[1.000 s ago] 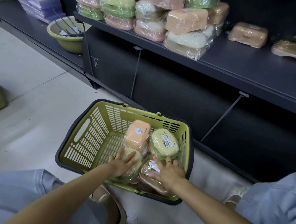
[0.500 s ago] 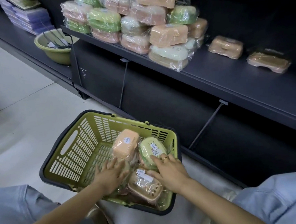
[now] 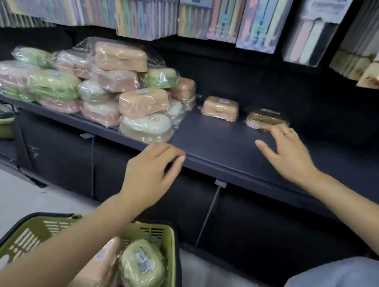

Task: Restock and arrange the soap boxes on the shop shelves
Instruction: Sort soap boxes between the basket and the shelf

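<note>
- Left hand: centre frame, over shelf edge, loosely curled, empty.
- Right hand: spread, fingertips touching flat box, likely to straighten it.
- Basket: lower left, stock within reach.

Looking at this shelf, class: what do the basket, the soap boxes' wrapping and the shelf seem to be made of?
Basket: moulded plastic, matte green, slotted walls.
Wrapping: thin clear film, glossy, crinkled with highlights.
Shelf: probably painted metal, dark matte; uncertain.
</note>
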